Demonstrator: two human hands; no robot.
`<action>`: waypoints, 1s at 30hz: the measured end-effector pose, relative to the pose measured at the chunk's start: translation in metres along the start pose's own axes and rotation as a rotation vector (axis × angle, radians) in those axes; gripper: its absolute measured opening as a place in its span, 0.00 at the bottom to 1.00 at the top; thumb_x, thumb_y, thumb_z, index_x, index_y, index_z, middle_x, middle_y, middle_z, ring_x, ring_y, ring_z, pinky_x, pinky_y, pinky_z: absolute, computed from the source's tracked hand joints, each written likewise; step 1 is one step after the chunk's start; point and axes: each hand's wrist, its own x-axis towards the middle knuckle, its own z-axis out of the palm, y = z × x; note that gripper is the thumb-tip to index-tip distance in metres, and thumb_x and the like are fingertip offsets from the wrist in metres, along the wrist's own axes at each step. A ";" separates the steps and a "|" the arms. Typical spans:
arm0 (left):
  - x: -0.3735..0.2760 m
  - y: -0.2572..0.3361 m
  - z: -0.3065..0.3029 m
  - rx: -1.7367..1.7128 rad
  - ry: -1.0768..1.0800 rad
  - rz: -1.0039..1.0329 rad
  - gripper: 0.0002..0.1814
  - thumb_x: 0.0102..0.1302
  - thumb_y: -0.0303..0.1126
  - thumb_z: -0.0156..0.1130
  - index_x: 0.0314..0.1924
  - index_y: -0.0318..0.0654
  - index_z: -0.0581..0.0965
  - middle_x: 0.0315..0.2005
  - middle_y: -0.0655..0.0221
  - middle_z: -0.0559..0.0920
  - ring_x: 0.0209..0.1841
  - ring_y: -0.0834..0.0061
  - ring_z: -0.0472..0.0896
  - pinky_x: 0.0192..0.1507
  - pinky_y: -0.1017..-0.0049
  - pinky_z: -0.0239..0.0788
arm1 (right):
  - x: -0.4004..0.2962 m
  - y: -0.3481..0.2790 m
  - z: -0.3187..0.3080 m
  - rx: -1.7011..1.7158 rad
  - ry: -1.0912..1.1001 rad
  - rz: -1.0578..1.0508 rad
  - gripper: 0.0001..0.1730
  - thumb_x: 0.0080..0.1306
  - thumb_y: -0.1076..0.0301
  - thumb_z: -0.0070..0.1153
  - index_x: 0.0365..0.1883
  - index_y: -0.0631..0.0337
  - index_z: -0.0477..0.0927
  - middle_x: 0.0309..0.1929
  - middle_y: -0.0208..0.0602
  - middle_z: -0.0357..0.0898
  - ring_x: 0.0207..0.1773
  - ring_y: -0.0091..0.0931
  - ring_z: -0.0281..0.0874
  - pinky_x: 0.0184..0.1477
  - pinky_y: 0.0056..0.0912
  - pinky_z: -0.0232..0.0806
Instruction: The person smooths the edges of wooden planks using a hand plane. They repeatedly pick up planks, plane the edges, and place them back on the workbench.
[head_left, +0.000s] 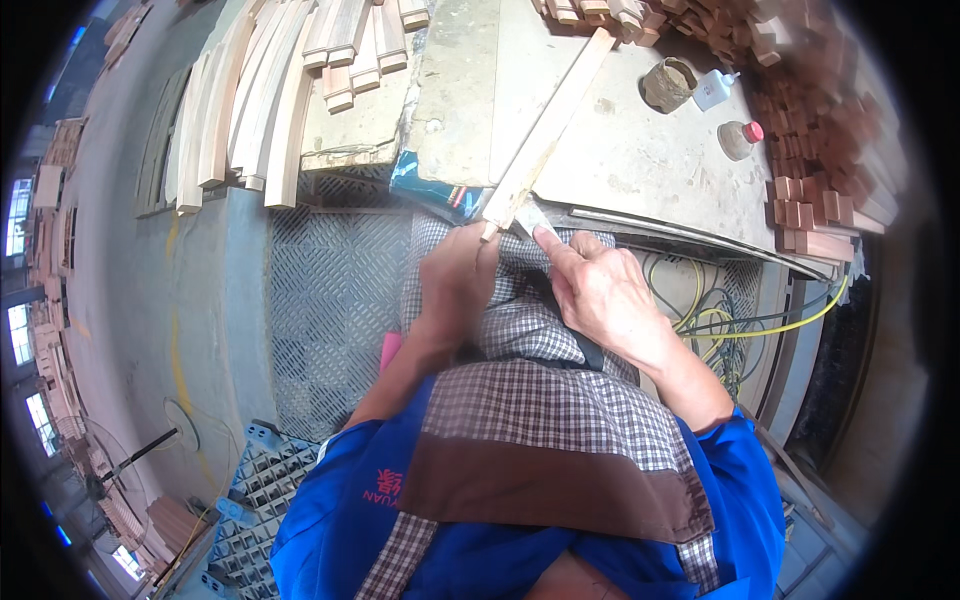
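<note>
My left hand, slightly blurred, grips the near end of a pale wooden strip. The strip slants away across the worktop, its far end by a pile of wood. Brownish paste or staining marks its edge partway along. In my right hand is a flat, light-coloured blade, apparently a putty knife, with the index finger laid along it. The blade is close beside the strip's near end, and its handle is hidden in my fist. Whether blade and wood touch, I cannot tell.
A crusted pot, a white squeeze bottle and a red-capped bottle stand to the right. Small wooden blocks are heaped beyond. Several wooden strips overhang the left table. Hoses and cables hang below the worktop at right.
</note>
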 end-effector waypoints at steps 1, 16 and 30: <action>0.000 -0.001 0.001 0.003 0.008 0.010 0.06 0.61 0.24 0.65 0.39 0.31 0.80 0.26 0.59 0.81 0.24 0.66 0.79 0.28 0.72 0.70 | 0.000 -0.001 -0.003 0.003 -0.015 -0.009 0.23 0.58 0.77 0.53 0.55 0.69 0.77 0.31 0.55 0.77 0.26 0.48 0.78 0.31 0.49 0.72; -0.002 0.000 0.002 -0.041 0.000 0.031 0.07 0.61 0.22 0.66 0.39 0.32 0.79 0.25 0.60 0.79 0.24 0.68 0.78 0.27 0.72 0.69 | 0.017 -0.015 -0.022 -0.020 -0.135 -0.021 0.21 0.57 0.77 0.50 0.50 0.75 0.74 0.31 0.63 0.77 0.33 0.53 0.79 0.37 0.51 0.72; -0.005 -0.001 0.003 -0.006 -0.037 0.055 0.06 0.62 0.24 0.65 0.40 0.33 0.79 0.25 0.60 0.80 0.24 0.65 0.79 0.28 0.71 0.70 | 0.034 -0.007 -0.014 0.022 -0.109 0.006 0.20 0.56 0.79 0.50 0.47 0.76 0.77 0.18 0.54 0.72 0.27 0.48 0.76 0.34 0.49 0.68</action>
